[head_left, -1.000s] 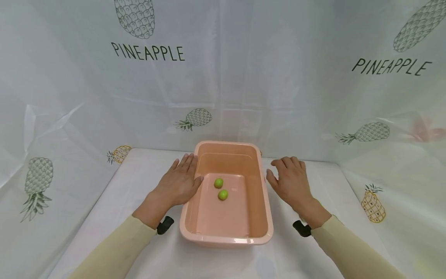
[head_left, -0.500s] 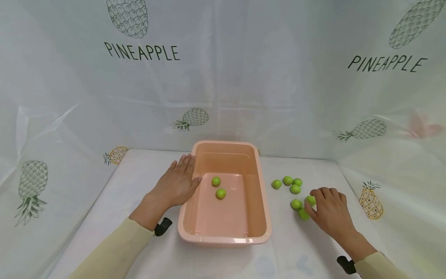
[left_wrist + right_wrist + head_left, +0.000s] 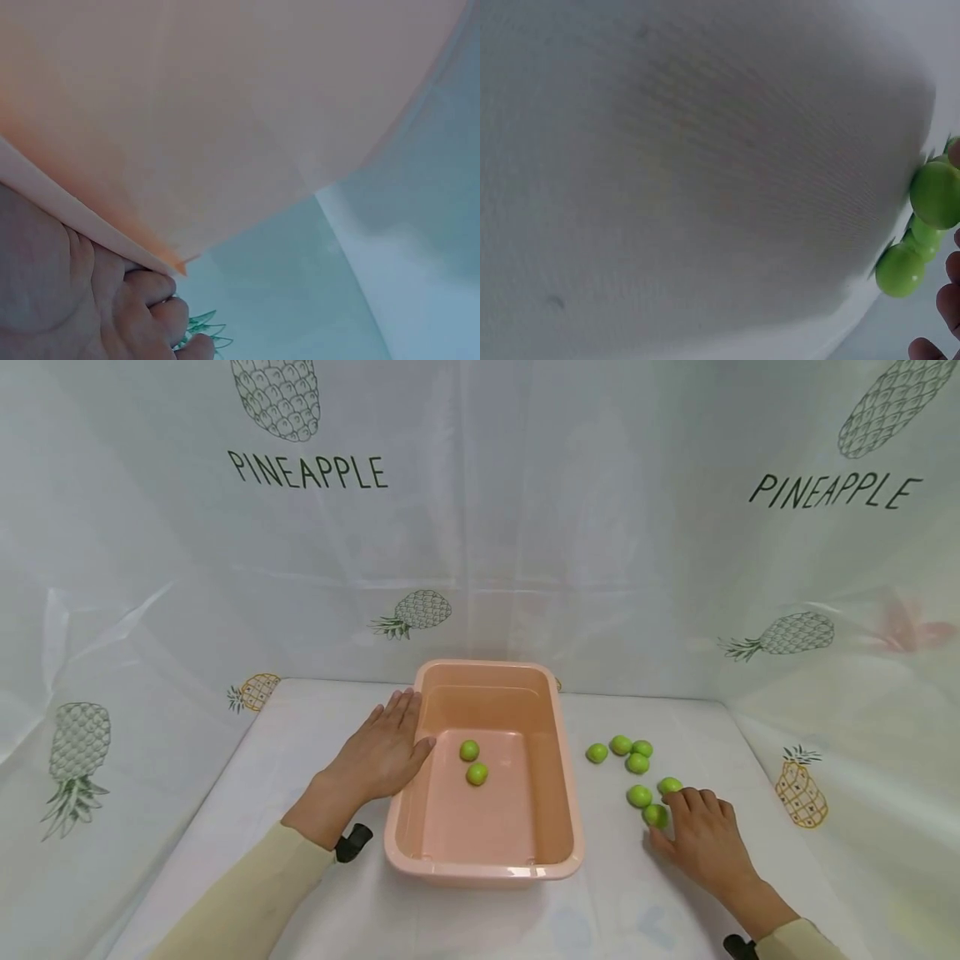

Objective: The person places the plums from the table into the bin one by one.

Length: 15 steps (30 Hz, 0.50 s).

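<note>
A: Head view, twelve o'clock pointing away from the person. The pink bin (image 3: 480,827) stands mid-table (image 3: 322,727), and the left hand (image 3: 378,753) lies flat at its nine o'clock, fingers straight along the rim, thumb lapping over.

B: Two green balls (image 3: 469,751) rest inside, a touch toward eleven. Fruit or toys? I can't tell.

A: Now out at the bin's three o'clock, a four-ball group (image 3: 622,752); lower, toward four, a three-ball cluster (image 3: 646,797). And the right hand (image 3: 701,839) is right there at the cluster's four o'clock, thumb and fingers bent either side of the nearest ball (image 3: 656,816)!

B: Gripping it?

A: Can't tell from here.

B: Left wrist, then: bin wall from ten round to one, hand at seven to eight against the rim. No grip, just steadying, I'd judge.

A: Right wrist: one ball looms at three o'clock, fingertips (image 3: 951,306) below it at four, another tip overlapping its upper edge. Contact is unclear.

B: So the step in hand looks like taking hold of that ball.

A: And the next move calls for a snug pinch and a clean lift; nudge the neighbours and they could roll.
</note>
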Available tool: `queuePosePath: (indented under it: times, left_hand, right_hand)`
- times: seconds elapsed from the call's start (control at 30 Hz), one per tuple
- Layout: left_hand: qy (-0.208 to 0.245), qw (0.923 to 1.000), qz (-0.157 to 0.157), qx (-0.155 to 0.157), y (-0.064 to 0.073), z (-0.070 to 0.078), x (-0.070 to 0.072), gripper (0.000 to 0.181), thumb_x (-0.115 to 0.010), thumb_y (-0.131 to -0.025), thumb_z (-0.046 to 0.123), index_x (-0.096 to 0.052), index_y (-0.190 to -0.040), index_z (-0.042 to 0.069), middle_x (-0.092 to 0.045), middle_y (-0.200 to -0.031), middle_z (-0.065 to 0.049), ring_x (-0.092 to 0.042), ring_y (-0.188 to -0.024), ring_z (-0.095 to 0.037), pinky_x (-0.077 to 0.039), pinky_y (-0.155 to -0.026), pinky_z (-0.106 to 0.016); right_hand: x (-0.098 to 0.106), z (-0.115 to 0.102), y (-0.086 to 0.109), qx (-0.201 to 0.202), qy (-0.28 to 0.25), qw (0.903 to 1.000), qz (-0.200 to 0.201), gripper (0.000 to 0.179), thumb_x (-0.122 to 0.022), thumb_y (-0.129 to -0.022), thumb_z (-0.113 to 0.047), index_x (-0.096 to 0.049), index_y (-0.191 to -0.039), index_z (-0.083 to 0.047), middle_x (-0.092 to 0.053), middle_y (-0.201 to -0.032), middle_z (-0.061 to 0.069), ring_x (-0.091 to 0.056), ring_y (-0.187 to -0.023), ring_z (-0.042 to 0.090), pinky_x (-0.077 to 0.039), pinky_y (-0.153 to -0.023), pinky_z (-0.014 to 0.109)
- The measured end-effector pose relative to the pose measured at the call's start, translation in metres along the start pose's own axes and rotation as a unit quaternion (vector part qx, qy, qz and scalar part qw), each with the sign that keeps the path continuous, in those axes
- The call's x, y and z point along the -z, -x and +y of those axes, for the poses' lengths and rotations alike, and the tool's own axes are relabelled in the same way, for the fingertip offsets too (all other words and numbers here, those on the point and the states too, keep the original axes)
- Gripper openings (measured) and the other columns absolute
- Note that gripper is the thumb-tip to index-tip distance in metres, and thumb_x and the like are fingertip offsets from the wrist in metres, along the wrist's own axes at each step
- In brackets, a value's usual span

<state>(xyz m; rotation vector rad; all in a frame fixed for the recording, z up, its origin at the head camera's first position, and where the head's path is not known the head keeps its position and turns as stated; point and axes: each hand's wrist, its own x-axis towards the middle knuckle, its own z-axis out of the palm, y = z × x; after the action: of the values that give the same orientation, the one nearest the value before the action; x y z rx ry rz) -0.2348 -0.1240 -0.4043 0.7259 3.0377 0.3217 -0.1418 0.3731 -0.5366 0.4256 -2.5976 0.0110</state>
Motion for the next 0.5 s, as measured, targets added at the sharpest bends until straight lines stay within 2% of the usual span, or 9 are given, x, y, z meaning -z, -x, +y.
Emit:
queuePosePath:
  times: [0.23, 0.5]
  left_hand:
    - [0.006, 1.0, -0.006, 0.002, 0.0008, 0.001, 0.0019, 0.075, -0.043, -0.113, 0.04, -0.02, -0.164, -0.01, -0.018, -0.172, -0.028, -0.017, -0.162, -0.043, -0.022, -0.129, -0.06]
    - [0.007, 1.0, -0.002, 0.001, 0.0008, 0.0002, 0.0009, 0.076, -0.043, -0.112, 0.04, -0.02, -0.163, -0.011, -0.019, -0.172, -0.028, -0.017, -0.162, -0.043, -0.023, -0.129, -0.06]
  right_hand:
    - [-0.0024, -0.0006, -0.0009, -0.018, 0.006, 0.9993, -0.031, 0.057, -0.085, -0.075, -0.036, -0.062, -0.113, 0.001, -0.063, -0.106, 0.018, -0.058, -0.097, 0.041, -0.046, -0.077, 0.06]
    - [-0.0044, -0.0022, -0.0017, -0.025, 0.008, 0.9987, -0.045, 0.057, -0.086, -0.075, -0.035, -0.062, -0.112, 0.001, -0.063, -0.107, 0.019, -0.058, -0.099, 0.042, -0.046, -0.078, 0.06]
